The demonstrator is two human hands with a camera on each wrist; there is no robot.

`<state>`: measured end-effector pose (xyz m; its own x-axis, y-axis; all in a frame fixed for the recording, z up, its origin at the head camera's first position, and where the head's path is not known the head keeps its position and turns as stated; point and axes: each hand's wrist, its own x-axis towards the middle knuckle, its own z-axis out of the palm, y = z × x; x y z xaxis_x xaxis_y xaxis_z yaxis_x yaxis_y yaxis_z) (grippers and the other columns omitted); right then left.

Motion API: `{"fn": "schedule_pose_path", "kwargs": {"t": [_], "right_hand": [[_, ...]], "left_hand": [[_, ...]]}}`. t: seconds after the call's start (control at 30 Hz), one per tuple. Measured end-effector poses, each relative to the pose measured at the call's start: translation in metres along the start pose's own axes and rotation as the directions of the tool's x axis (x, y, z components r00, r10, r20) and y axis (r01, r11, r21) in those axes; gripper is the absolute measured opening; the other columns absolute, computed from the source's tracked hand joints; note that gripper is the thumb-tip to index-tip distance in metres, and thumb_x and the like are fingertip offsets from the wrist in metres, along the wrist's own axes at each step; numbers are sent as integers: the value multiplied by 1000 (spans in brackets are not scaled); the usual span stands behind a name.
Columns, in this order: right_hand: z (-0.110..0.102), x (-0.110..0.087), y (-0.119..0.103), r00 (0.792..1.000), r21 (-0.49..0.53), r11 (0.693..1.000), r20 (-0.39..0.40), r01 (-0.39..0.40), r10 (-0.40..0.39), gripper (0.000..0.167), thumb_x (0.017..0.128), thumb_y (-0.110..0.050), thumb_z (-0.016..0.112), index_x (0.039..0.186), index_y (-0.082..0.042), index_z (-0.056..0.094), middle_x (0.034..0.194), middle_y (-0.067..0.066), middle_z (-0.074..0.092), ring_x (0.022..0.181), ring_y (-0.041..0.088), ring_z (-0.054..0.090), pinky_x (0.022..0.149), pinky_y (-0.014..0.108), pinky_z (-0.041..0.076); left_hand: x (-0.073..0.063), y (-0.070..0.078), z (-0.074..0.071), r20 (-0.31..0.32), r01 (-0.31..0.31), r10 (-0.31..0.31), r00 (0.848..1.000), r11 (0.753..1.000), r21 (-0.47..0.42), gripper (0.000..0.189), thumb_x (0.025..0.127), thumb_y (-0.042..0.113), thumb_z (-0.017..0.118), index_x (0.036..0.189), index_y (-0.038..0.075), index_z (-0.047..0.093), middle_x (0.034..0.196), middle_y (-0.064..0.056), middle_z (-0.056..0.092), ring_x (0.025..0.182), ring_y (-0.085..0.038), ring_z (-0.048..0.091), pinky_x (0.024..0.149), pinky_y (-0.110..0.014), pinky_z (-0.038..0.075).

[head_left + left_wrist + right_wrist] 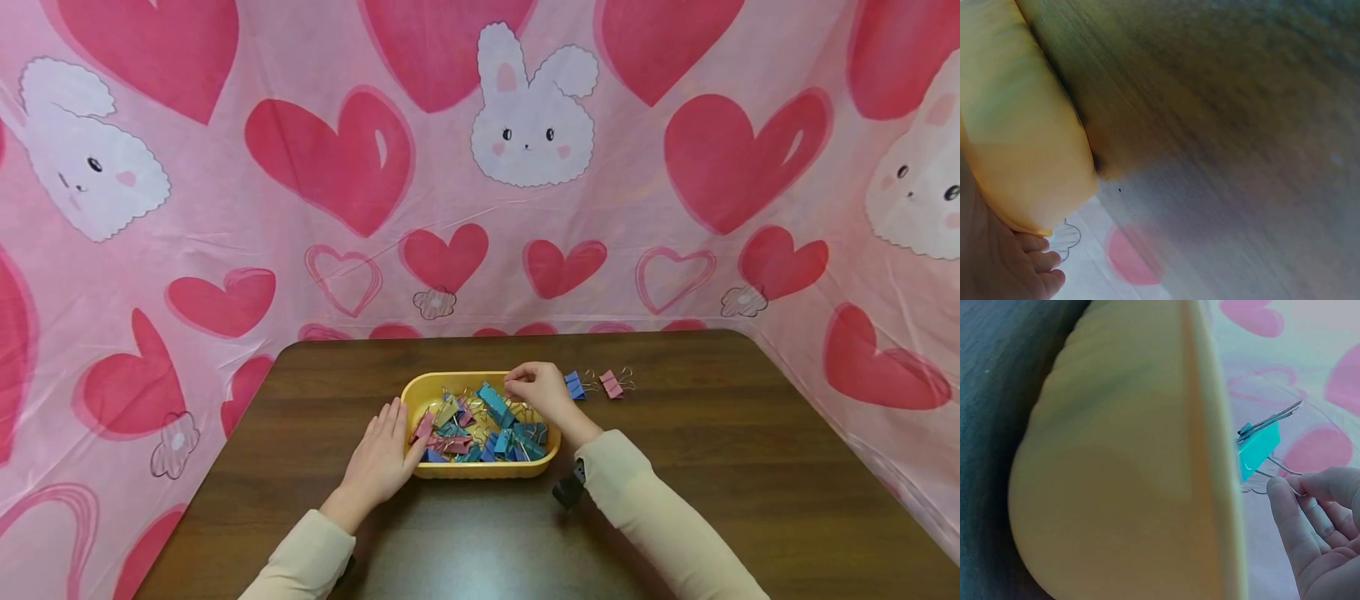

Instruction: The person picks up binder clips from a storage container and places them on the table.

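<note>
A yellow tray [487, 471] holds a jumble of binder clips [450, 444] in pink, blue, teal and yellow. My left hand [381, 450] rests against the tray's left end, fingers stretched along its outside and thumb by the front-left rim. Over the back right of the tray, my right hand [543, 392] pinches a teal binder clip [1259, 450] by one wire handle, between thumb and fingertips. In the right wrist view, that clip's body shows beyond the tray wall, which hides its lower edge.
To the right of the tray, a blue binder clip [575, 385] and a pink binder clip [611, 384] lie on the brown wooden table [712, 467]. A pink cloth [517, 250] with hearts and rabbits hangs behind the table and along both sides.
</note>
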<state>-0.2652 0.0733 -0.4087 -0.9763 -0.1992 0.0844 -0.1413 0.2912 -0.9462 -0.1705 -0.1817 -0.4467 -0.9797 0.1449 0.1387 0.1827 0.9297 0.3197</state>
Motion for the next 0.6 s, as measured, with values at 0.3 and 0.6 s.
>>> {"fn": "schedule_pose_path", "kwargs": {"t": [0.3, 0.6], "right_hand": [[-14, 1, -5, 1000, 170, 985, 6, -20, 19, 15, 82, 5, 63, 92, 16, 62, 74, 16, 65, 70, 32, 65, 73, 49, 50], [-31, 4, -11, 1000, 170, 985, -16, -10, 13, 19, 84, 1, 63, 96, 15, 61, 83, 19, 66, 71, 26, 66, 72, 42, 53]], "left_hand": [[1, -1, 1, 2, -3, 3, 1000, 1000, 1, 75, 93, 46, 43, 142, -6, 23, 147, -22, 21, 135, -37, 17, 108, -46, 12], [1, -1, 1, -9, -7, 7, 1000, 1000, 0, 74, 93, 46, 43, 142, -6, 24, 147, -22, 22, 134, -37, 18, 108, -47, 13]]}}
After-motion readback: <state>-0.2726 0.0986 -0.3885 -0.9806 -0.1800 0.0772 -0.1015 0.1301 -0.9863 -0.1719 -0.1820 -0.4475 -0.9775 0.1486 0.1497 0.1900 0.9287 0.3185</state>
